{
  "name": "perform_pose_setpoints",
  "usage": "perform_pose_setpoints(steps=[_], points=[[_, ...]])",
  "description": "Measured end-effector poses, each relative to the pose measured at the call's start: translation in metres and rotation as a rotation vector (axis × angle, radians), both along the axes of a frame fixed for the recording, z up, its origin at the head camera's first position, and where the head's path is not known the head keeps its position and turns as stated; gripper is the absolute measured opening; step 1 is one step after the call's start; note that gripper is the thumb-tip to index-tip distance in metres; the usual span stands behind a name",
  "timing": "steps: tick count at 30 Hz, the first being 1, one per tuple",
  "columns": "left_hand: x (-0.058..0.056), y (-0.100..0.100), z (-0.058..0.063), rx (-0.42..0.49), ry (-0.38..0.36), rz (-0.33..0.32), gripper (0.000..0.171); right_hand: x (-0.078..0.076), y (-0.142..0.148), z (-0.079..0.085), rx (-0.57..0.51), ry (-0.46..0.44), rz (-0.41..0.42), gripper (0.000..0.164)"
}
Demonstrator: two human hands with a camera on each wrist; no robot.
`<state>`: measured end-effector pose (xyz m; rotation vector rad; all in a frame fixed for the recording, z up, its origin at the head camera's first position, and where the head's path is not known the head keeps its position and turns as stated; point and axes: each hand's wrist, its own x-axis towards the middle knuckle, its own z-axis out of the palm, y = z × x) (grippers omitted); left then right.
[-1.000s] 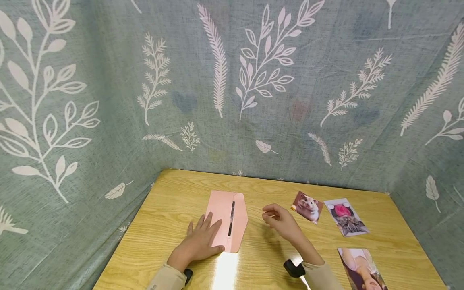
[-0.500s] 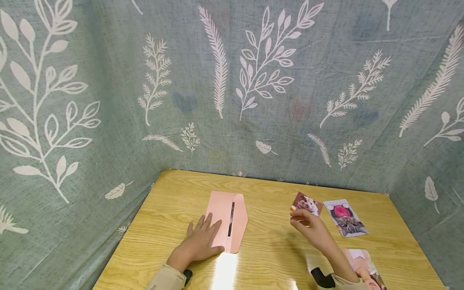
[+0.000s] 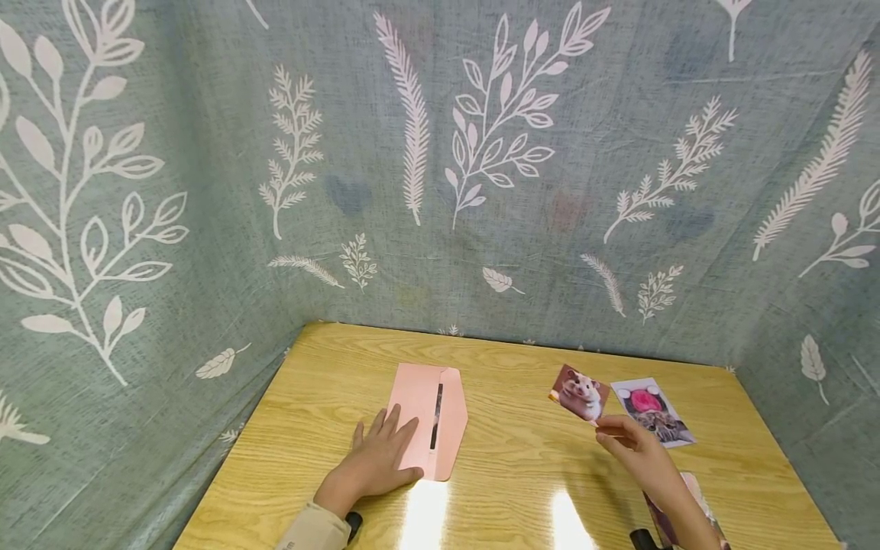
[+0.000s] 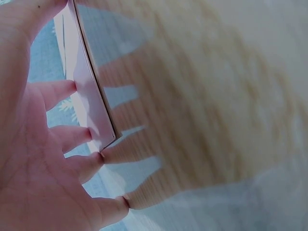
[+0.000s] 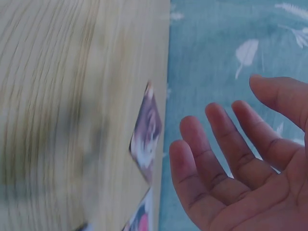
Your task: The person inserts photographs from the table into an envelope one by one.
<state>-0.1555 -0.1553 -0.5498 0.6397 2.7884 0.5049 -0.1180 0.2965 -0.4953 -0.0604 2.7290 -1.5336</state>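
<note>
A pink envelope (image 3: 450, 439) lies on the table, a dark strip of a picture showing through the slot beside its flap. My left hand (image 3: 374, 464) rests on its left part with fingers spread; in the left wrist view those fingertips (image 4: 83, 135) touch its edge. Over the table at the right, my right hand (image 3: 635, 454) hovers with loosely bent fingers. The right wrist view shows nothing in that hand (image 5: 240, 168). Just beyond its fingertips is a hamster photo (image 3: 580, 391). A cat photo (image 3: 649, 401) lies to the right of that, partly overlapped by the hand.
Another photo (image 3: 658, 523) lies at the near right, mostly covered by the right forearm. The wooden table (image 3: 509, 397) ends at a leaf-patterned curtain (image 3: 440, 267) along its back and sides. Bright glare shows on the front of the tabletop.
My right hand has moved rightward from near the envelope, passing over the hamster photo's lower edge to between it and the cat photo. My left hand and the envelope have stayed put.
</note>
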Motion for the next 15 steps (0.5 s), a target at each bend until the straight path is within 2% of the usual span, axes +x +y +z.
perform_pose_setpoints(steps=[8,15], points=[[0.001,0.0,0.002,0.012,-0.012,0.005,0.088,0.009,0.024,-0.004,0.015,-0.06,-0.064,0.042],[0.0,0.001,0.001,-0.007,-0.002,0.002,0.088,0.018,0.048,-0.009,0.073,-0.029,-0.111,0.039]])
